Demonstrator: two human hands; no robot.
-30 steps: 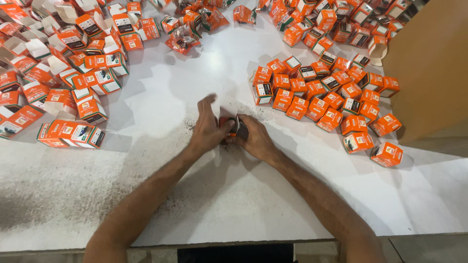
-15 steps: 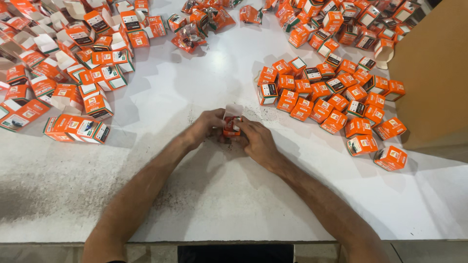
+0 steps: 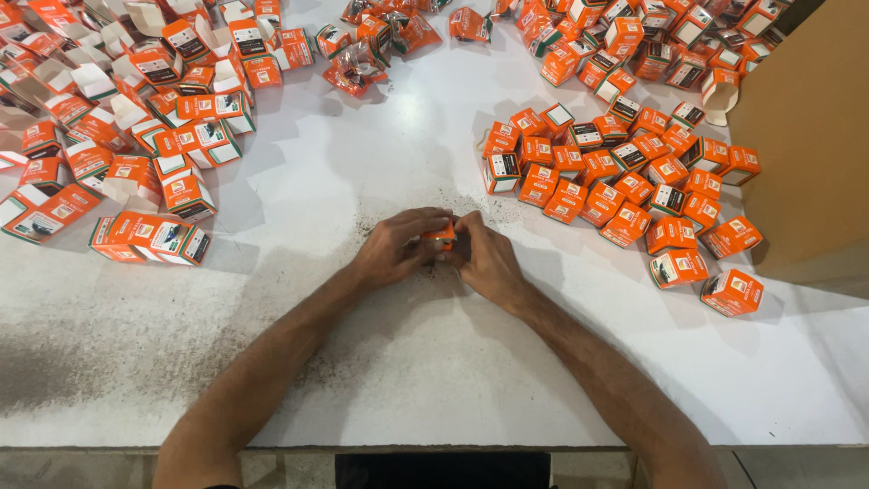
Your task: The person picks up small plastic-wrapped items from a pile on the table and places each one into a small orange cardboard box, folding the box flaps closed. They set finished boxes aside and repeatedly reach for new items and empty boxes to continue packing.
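Both my hands meet at the middle of the white table. My left hand and my right hand close together around one small orange carton, of which only a bit shows between the fingers. The carton sits low, just above the tabletop. Dark specks dust the table around my hands.
A cluster of closed orange cartons lies to the right. Open, unfolded orange-and-white cartons pile up at the left. Clear-wrapped small packets lie at the top centre. A brown cardboard box wall stands at the right edge.
My hands have closed more tightly around the carton and shifted slightly towards me; the view has tilted a little.
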